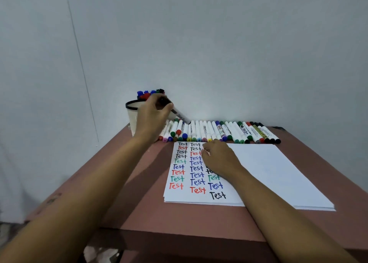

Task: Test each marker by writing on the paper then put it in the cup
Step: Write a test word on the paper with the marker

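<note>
One black marker (180,116) is gripped by the left hand (153,114) beside the cup (131,116), presumably to be tipped upright and dropped in; what the curled right hand (219,159) holds cannot be told.

Our left grip (153,113) covers the right side of the cup (132,115) and the upper end of the black marker (181,116) it holds. Of the pens in the cup (148,93) only the caps show. Our left wrist hides the left end of the row of markers (219,131), whose labels are too small to read. Our right grip (219,159) covers several words on the paper (268,173); we cannot tell whether it holds anything. The surface (199,217) is cut off at the right.
</note>
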A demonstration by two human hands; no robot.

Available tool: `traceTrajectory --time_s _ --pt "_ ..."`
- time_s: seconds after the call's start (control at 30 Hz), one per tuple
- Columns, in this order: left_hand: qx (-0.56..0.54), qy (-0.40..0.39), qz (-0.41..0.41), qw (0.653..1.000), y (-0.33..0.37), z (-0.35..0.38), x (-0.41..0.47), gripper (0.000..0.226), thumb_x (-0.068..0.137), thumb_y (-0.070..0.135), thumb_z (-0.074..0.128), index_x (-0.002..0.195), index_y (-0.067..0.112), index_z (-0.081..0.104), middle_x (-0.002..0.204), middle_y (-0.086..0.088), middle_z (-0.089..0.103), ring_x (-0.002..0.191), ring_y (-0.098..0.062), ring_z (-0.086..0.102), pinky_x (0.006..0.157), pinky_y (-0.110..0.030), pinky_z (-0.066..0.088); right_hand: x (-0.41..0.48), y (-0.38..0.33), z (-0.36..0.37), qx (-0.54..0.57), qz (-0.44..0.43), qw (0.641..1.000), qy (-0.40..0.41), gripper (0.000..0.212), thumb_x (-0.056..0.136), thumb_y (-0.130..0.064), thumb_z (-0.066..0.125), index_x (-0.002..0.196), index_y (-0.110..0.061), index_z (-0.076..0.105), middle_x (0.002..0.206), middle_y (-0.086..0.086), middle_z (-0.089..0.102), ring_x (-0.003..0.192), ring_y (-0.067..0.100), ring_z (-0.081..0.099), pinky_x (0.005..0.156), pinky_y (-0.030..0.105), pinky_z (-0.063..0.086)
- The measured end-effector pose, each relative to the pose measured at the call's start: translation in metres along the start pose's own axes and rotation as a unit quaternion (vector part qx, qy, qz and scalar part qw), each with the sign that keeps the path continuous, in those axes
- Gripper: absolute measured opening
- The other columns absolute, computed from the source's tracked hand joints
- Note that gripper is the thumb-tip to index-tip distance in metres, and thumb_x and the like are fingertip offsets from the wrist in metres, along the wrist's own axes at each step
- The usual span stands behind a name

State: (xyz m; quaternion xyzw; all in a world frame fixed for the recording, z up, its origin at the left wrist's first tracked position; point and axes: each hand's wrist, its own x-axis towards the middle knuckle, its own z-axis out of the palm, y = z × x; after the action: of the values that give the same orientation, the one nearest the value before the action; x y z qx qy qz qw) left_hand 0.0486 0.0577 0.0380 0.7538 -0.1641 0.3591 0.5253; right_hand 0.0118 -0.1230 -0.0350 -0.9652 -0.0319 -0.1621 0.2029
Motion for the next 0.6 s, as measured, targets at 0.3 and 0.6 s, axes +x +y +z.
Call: traceTrajectory --time_s 0.3,0.6 --pt "0.169 0.046 0.076 0.982 0.005 -0.027 0.107 0.024 0.089 0.01 0.057 0.112 0.003 0.059 0.107 -0.013 0.064 0.099 -0.023 0.058 0.079 -0.018 0.039 0.0 0.001 0.001 -0.037 -0.028 0.999 0.01 0.036 0.098 -0.029 0.041 0.126 -0.014 0.059 0.125 0.006 0.057 0.115 0.023 0.051 0.092 0.033 0.043" --pt "0.293 -0.04 0.034 0.955 -0.037 -0.018 0.138 0.022 0.09 0.009 0.053 0.109 -0.001 0.057 0.103 -0.023 0.06 0.098 -0.036 0.054 0.077 -0.034 0.04 0.003 0.004 0.004 -0.05 -0.032 0.998 0.007 0.039 0.099 -0.032 0.039 0.133 -0.02 0.052 0.132 0.003 0.052 0.12 0.021 0.046 0.097 0.033 0.039"
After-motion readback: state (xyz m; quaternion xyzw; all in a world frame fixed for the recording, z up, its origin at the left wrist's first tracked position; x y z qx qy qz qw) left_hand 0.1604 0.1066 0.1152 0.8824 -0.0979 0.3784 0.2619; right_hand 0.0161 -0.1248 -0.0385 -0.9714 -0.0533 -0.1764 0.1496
